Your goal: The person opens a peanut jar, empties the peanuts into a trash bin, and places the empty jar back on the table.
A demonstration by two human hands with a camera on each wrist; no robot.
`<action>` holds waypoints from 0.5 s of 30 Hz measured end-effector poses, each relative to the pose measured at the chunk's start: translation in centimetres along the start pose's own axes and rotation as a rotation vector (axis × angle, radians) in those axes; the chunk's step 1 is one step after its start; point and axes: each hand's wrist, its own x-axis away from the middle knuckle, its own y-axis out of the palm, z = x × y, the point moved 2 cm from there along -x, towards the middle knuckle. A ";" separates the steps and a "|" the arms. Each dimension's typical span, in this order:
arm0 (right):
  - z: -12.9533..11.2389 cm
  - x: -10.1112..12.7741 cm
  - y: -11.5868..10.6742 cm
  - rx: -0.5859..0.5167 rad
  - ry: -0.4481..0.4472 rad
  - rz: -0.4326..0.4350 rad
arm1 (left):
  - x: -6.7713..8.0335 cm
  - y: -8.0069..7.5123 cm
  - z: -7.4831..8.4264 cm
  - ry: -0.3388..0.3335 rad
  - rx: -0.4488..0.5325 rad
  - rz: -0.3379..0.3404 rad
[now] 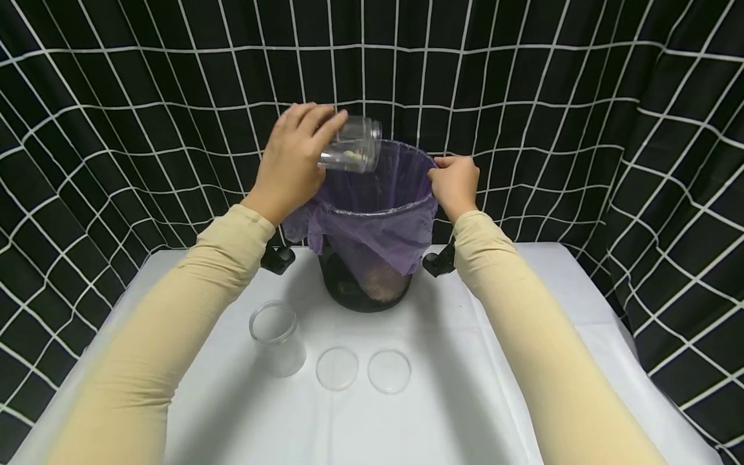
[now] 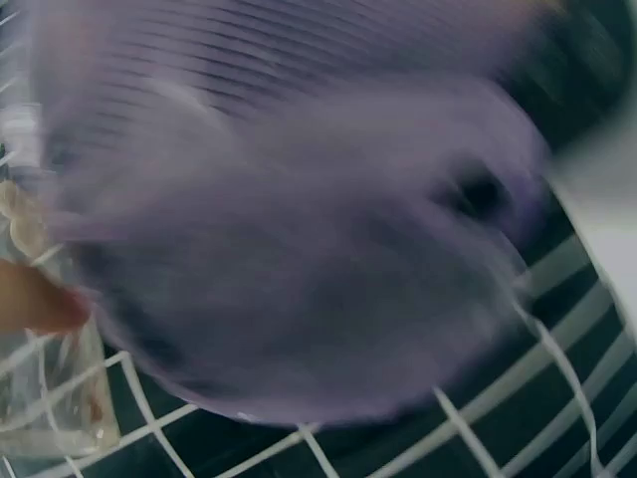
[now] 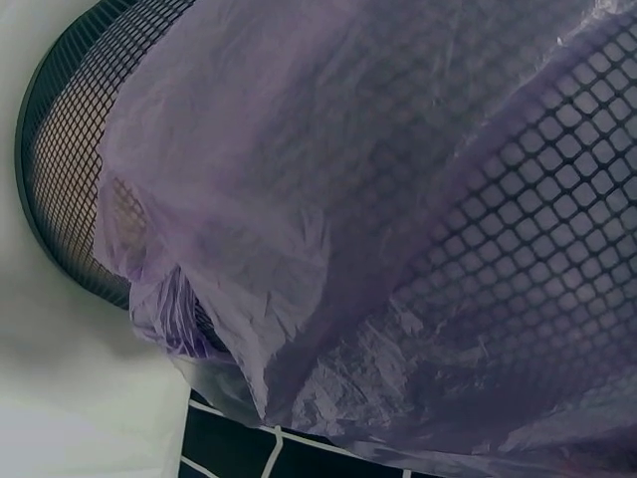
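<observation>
- A blurred purple bag [image 2: 299,219] fills most of the view, from 9 o'clock across to 3 o'clock.
- A fingertip [image 2: 40,304] shows at 9 o'clock, against a clear jar [image 2: 50,408] at 8 o'clock.
- A black cloth with white grid lines [image 2: 478,438] runs along 6 to 4 o'clock.
- A white surface [image 2: 602,209] sits at 3 o'clock.

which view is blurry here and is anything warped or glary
Left wrist view: heavy motion blur smears the purple bag; the jar at its edge is barely readable. Right wrist view: sharp, showing the mesh bin under the bag. Head view: sharp, but the backdrop's grid lines bow, lens distortion; no strong glare.
</observation>
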 end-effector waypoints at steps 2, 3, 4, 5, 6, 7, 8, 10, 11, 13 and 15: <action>0.1 0.0 -0.2 0.007 -0.002 0.010 | -0.2 0.0 0.1 0.023 -0.007 -0.023; 0.1 0.0 -0.2 0.011 -0.003 0.013 | -0.2 0.0 0.1 0.034 -0.007 -0.043; 0.1 0.0 -0.2 0.011 -0.003 0.014 | -0.2 0.1 0.2 0.042 -0.011 -0.062; 0.2 0.0 -0.2 0.011 -0.002 0.012 | -0.2 0.1 0.2 0.040 -0.011 -0.075; 0.1 -0.1 -0.2 0.009 -0.002 0.009 | -0.2 0.1 0.2 0.031 -0.012 -0.076; 0.1 -0.1 -0.2 0.005 -0.002 0.008 | -0.2 0.0 0.2 0.014 -0.007 -0.067; 0.0 -0.1 -0.1 0.005 -0.006 0.008 | -0.2 -0.1 0.1 -0.005 0.000 -0.065; -0.1 -0.2 0.0 0.000 -0.010 0.004 | -0.1 -0.1 0.1 0.012 -0.007 -0.070; -0.1 -0.2 0.1 -0.001 -0.009 0.001 | -0.1 -0.2 0.1 0.019 -0.008 -0.077; -0.2 -0.1 0.0 0.007 -0.010 0.006 | 0.0 -0.2 0.1 0.010 -0.006 -0.084; -0.2 -0.1 -0.1 0.015 -0.013 0.008 | 0.1 0.0 0.2 0.023 -0.020 -0.099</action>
